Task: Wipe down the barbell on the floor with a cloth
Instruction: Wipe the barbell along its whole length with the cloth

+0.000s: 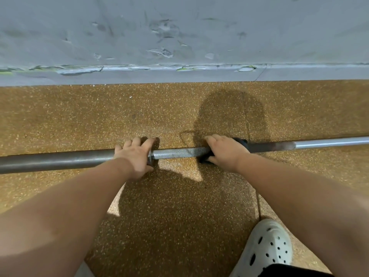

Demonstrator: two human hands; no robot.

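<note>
A long steel barbell [175, 153] lies across the speckled brown floor, left to right, with a thick dark sleeve [56, 161] on the left and a thinner knurled shaft on the right. My left hand [135, 156] grips the bar at the collar where sleeve meets shaft. My right hand [224, 151] is wrapped around the shaft a little further right, pressing a dark cloth [242, 142] around it. Only the cloth's edges show, above and below my fingers.
A scuffed grey wall [179, 37] with peeling paint along its base runs just behind the bar. My foot in a white perforated clog [265, 248] rests at the lower right. A floor seam [257, 198] runs toward the wall near my right hand.
</note>
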